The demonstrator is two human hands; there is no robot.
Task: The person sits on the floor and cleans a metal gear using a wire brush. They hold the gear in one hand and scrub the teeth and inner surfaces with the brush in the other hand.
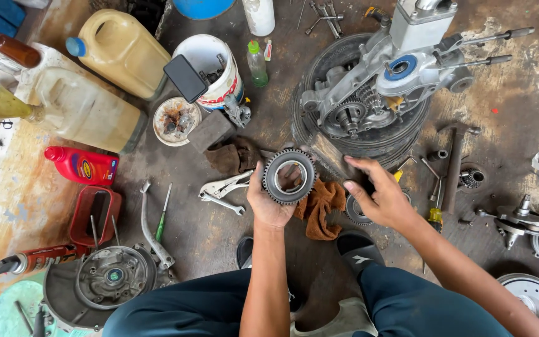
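Note:
My left hand (268,203) holds up a round steel gear ring (289,176) with outer teeth, gripping it at its lower left edge. My right hand (378,195) hovers with spread fingers just to the right, above a brown rag (319,209) and a small toothed gear (355,213) on the floor. Beyond both hands an open engine casing (378,78) with exposed gears rests on a black tyre (319,68).
Locking pliers (223,188) lie left of the gear. A white bucket (210,68), oil jugs (123,50), a red bottle (82,165), an engine cover (104,281), a hammer (453,165) and loose parts at the right surround my knees on the oily floor.

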